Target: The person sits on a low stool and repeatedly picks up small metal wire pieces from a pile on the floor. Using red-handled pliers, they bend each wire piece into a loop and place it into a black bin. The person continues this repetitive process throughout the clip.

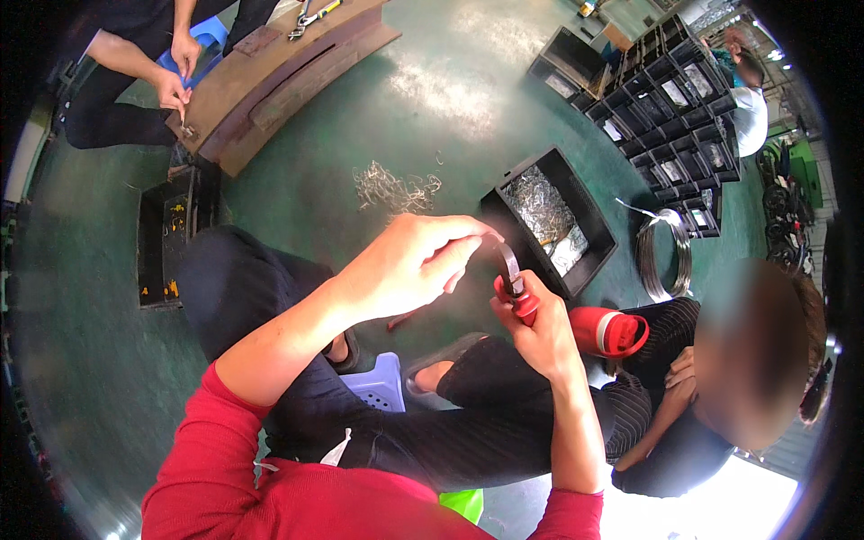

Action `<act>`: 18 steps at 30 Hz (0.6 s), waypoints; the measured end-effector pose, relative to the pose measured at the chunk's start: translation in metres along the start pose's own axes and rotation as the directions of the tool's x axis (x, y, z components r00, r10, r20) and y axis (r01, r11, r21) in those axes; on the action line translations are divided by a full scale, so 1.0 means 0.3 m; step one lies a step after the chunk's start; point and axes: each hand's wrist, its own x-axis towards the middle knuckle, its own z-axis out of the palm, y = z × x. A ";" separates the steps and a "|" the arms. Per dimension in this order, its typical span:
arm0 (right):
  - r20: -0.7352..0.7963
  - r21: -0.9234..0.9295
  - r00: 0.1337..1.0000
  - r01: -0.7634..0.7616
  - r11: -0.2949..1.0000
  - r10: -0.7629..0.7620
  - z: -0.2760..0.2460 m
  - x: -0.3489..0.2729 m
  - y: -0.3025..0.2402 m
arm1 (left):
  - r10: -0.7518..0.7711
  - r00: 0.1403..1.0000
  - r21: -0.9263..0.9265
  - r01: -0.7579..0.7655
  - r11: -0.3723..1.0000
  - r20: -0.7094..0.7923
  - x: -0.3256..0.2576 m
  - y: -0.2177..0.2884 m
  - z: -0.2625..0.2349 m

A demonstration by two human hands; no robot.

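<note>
My right hand point(551, 335) is closed around the red handles of a pair of pliers point(509, 270), whose dark metal jaws point up and away from me. My left hand point(416, 261) reaches in from the left with thumb and forefinger pinched close to the jaw tips. Whatever lies between those fingers is too small to make out. Beyond the hands, a loose pile of bent wire pieces point(394, 187) lies on the green floor. A black crate point(598, 236) holding many shiny metal pieces stands just past the pliers.
A red bottle point(594, 330) is beside my right wrist, near a seated person point(675, 432). Farther right are a wire coil point(641, 256) and stacked black crates point(643, 135). Another person's hands point(174, 88) work at a curved-looking metal bench point(261, 94). A pale plastic stool point(382, 380) sits below.
</note>
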 end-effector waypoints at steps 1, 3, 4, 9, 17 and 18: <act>0.011 0.002 1.000 -0.018 1.000 0.018 -0.001 0.002 0.001 | 0.043 0.999 0.030 -0.043 0.999 -0.016 0.000 -0.003 0.005; 0.023 -0.021 0.998 -0.051 0.998 0.052 0.000 0.004 0.007 | 0.096 0.993 0.075 -0.091 0.993 -0.063 0.000 -0.010 0.029; 0.004 -0.020 0.999 -0.040 0.999 0.040 0.003 0.007 0.011 | 0.130 0.988 0.098 -0.122 0.988 -0.088 -0.001 -0.014 0.041; -0.141 -0.085 0.989 0.023 0.996 -0.035 0.040 0.029 0.032 | 0.109 0.981 0.120 -0.090 0.989 -0.162 -0.010 -0.034 0.067; -0.217 -0.161 0.973 0.040 0.986 -0.075 0.069 0.042 0.039 | 0.167 0.972 0.132 -0.146 0.980 -0.163 -0.014 -0.056 0.072; -0.226 -0.180 0.970 0.050 0.982 -0.091 0.071 0.043 0.040 | 0.164 0.973 0.130 -0.143 0.981 -0.160 -0.014 -0.058 0.071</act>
